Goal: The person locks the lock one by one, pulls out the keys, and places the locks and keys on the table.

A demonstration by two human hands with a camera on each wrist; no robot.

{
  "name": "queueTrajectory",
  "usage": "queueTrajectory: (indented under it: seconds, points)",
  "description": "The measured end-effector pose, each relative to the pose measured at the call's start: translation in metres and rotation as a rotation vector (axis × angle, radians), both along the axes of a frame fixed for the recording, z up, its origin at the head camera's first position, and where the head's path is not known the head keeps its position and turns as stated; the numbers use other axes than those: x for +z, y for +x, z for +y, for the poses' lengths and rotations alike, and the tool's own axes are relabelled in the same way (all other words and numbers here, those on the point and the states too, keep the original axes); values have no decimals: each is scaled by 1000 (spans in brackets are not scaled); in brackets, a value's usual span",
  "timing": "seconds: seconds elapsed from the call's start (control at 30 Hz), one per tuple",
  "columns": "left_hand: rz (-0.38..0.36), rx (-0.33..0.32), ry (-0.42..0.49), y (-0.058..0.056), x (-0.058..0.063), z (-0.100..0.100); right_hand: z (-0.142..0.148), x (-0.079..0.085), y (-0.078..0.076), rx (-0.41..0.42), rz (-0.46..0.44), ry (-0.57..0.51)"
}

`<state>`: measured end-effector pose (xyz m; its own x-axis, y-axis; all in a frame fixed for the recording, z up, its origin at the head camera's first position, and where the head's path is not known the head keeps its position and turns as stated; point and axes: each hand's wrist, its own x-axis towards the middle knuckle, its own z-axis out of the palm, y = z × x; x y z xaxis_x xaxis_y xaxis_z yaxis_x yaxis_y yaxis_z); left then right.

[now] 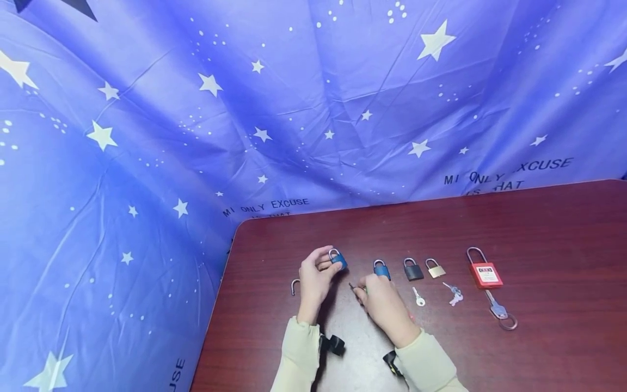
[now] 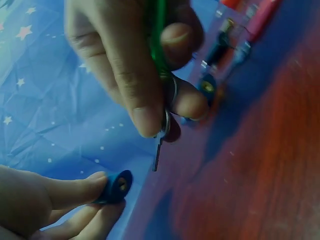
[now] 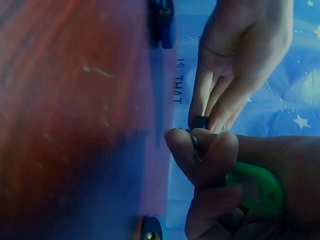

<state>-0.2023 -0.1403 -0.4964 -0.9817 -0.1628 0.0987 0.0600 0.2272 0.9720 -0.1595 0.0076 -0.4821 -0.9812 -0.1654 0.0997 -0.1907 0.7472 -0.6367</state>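
Note:
My left hand (image 1: pixel 313 277) pinches a blue padlock (image 1: pixel 340 262) between thumb and fingers, above the table. Its shackle points up in the head view, and the brass keyhole on its underside shows in the left wrist view. A small key (image 2: pixel 157 155) is pinched in my right hand (image 1: pixel 387 304), its blade sticking out past the fingertips. From the key's ring a green tag (image 3: pixel 256 189) runs back into the right palm. Key tip and padlock are apart. Just beyond the right hand stands a second blue padlock (image 1: pixel 381 271), its lower part hidden.
Right of the hands are a black padlock (image 1: pixel 413 271), a brass padlock (image 1: pixel 437 270) and a red padlock (image 1: pixel 487 275). Keys (image 1: pixel 418 298) lie before them, including one on a large ring (image 1: pixel 509 323). A metal shackle (image 1: pixel 294 287) shows left of the left hand.

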Motion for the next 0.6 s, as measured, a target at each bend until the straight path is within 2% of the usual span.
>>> queueTrajectory:
  seconds: [0.1,0.27,0.6]
  points:
    - [-22,-18,-93,1,-3,2,-3,-5,1,8,11,25]
    - [-44,-29,-193,4,-4,5,-7,-12,3,29,40,38]
    - [-6,-56,-255,4,-6,7,-13,-13,5,-4,28,39]
